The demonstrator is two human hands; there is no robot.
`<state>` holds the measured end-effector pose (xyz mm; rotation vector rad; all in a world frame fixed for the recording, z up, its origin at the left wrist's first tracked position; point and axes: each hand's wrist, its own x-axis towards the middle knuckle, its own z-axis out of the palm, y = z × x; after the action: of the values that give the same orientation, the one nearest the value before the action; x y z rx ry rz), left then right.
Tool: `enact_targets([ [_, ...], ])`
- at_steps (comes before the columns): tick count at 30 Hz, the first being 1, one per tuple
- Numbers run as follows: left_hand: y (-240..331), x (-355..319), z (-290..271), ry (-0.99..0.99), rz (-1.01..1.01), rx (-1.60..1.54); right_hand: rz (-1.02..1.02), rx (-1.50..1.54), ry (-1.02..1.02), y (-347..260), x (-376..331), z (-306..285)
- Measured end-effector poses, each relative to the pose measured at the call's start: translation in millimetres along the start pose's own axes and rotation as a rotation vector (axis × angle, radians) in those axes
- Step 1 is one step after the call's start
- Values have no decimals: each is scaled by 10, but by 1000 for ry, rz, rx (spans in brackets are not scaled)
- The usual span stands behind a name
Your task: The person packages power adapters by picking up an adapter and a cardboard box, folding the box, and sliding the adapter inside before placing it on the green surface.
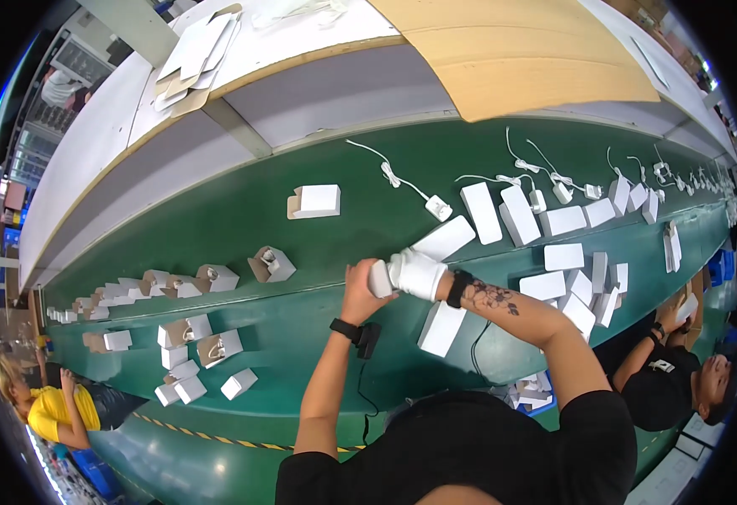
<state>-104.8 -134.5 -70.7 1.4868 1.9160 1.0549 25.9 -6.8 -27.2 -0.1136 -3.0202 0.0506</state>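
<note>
Over the middle of the green work surface, my bare left hand is closed round a small white cardboard box. My right hand, in a white glove, is closed against the box's right side; its fingertips are partly hidden. Just beyond the glove lies a white box, and another white box lies below my right wrist. Farther off is a white charger plug with its bundled cable. A white box with an open flap lies beyond my left hand.
Several open white boxes line the left side; more boxes and cabled chargers lie to the right. A raised shelf with a cardboard sheet runs along the back. People sit at left and right.
</note>
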Motion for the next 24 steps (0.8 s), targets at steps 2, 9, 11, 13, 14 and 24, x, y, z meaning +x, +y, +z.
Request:
enact_targets([
  [2, -173, -97, -178, 180, 26, 107, 102, 153, 27, 202, 162, -154],
  [9, -804, -220, -564, 564, -131, -299, 972, -301, 38, 1295, -317, 469],
  [11, -509, -306, -540, 634, -119, -91, 996, -68, -240, 1339, -267, 475],
  [13, -234, -398, -553, 744, -180, -43, 919, -87, -254, 1310, -223, 486],
  [14, -91, -429, -519, 845, -231, -10, 858, -118, -267, 1333, -220, 482],
  [24, 931, -595, 301, 308, -343, -631, 848, 296, 320, 1102, -309, 125],
])
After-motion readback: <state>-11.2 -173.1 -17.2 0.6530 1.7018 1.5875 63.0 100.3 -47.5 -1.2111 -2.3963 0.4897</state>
